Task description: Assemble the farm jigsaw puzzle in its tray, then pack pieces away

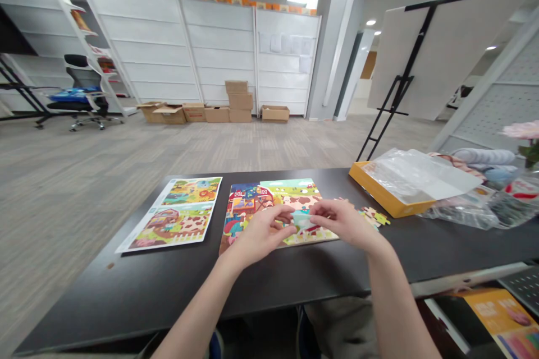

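A partly filled farm jigsaw puzzle (248,202) with a red barn and a spotted cow lies on the black table. Just above its lower right part, a pale green puzzle piece (300,219) is between my two hands. My left hand (269,229) has its curved thumb and forefinger at the piece's left edge. On the other side, my right hand (343,221) pinches the piece's right edge. Loose puzzle pieces (374,216) lie to the right of the puzzle, partly hidden behind my right hand.
A printed picture sheet (185,221) lies left of the puzzle. At the right stand a yellow box (383,195) with clear plastic and a plastic bag (467,210). The black table (168,280) ends close to me. Cardboard boxes (240,102) stand by the far shelves.
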A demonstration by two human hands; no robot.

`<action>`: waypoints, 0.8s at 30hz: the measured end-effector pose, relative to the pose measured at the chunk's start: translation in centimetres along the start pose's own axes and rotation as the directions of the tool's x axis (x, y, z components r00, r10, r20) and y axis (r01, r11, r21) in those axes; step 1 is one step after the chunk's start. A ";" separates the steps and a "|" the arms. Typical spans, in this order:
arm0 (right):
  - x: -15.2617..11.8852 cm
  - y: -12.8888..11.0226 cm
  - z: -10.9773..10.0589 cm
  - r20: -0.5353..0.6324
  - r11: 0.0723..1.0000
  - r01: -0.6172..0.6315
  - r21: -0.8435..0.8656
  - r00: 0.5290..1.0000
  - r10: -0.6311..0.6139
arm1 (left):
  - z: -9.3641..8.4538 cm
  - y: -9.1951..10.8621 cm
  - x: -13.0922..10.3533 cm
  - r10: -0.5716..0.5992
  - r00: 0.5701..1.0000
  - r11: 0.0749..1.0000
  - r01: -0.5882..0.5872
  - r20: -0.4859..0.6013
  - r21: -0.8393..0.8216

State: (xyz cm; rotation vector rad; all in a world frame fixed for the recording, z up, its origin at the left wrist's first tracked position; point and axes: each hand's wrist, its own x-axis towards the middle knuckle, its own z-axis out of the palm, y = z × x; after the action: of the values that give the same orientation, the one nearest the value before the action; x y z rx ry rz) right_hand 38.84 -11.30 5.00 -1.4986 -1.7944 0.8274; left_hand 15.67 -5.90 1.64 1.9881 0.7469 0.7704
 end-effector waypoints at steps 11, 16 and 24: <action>5.0 0.1 4.9 -0.131 0.997 0.081 -0.018 0.988 -0.083 | -8.6 -5.2 2.4 -0.058 0.952 0.997 0.073 -0.302 0.040; 5.8 0.5 5.8 -0.075 0.993 0.043 -0.112 0.996 -0.052 | -13.5 -9.4 5.2 -0.142 0.893 0.957 0.234 -0.427 0.173; 5.9 1.3 5.8 -0.042 0.978 0.023 -0.209 0.999 -0.033 | -13.8 -14.1 6.3 -0.194 0.886 0.944 0.285 -0.421 0.167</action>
State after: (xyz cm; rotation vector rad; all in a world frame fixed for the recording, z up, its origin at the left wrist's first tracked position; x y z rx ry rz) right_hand 34.07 -5.63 1.04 -1.6056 -1.9120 0.6006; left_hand 6.34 12.10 -2.91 1.9004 1.3513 0.9898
